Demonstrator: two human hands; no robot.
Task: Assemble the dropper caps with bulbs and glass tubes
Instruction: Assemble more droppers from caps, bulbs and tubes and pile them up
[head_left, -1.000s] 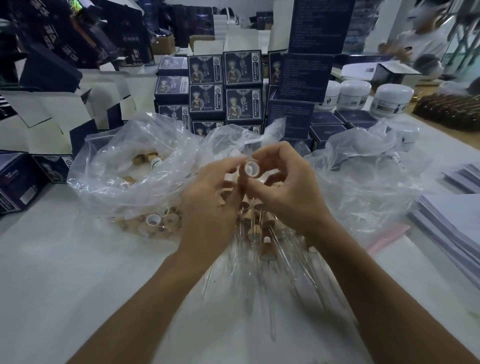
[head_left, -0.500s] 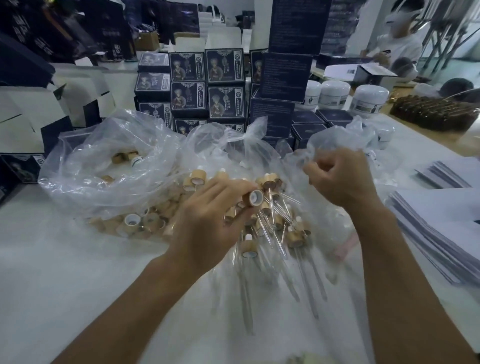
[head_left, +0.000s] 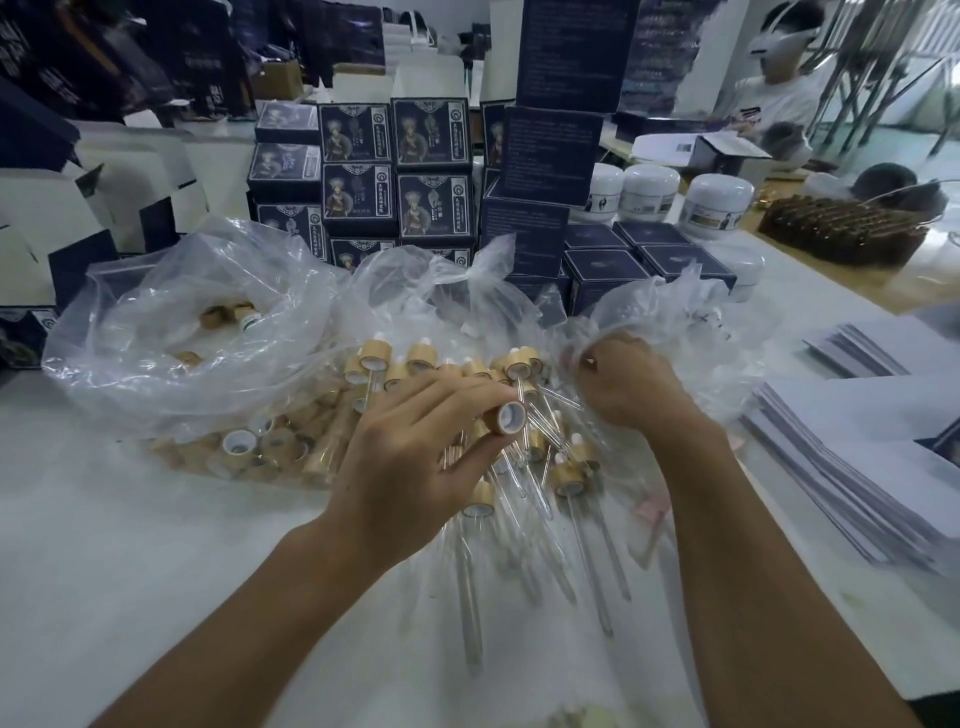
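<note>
So you're working off three clear plastic bags on the white table (head_left: 104, 545). The left bag (head_left: 171, 332) is holding loose bamboo-look caps (head_left: 240, 441), most of them piled along its near edge and a few sitting deeper in. The middle bag (head_left: 447, 291) is lying open with finished droppers (head_left: 569, 480) spilling toward you, glass tubes pointing your way. The right bag (head_left: 675, 317) is too crinkled to tell what's inside.

Your left hand (head_left: 415, 467) is hovering over the dropper pile, palm down, pinching one cap (head_left: 508, 418) between thumb and fingertips with its white-lined open end facing right. Your right hand (head_left: 628, 384) is reaching into the mouth of the right bag with fingers curled in; they're looking closed on something small and pale, but I can't tell what, or if it's just plastic.

Room-wise, you're boxed in at the back by stacked dark blue boxes (head_left: 395, 171) and white jars (head_left: 717, 200) right behind the bags. A stack of paper sheets (head_left: 857, 457) is sitting just beside your right forearm. Near-left table is giving you open space. Another person (head_left: 779, 88) is sitting at the far right.
</note>
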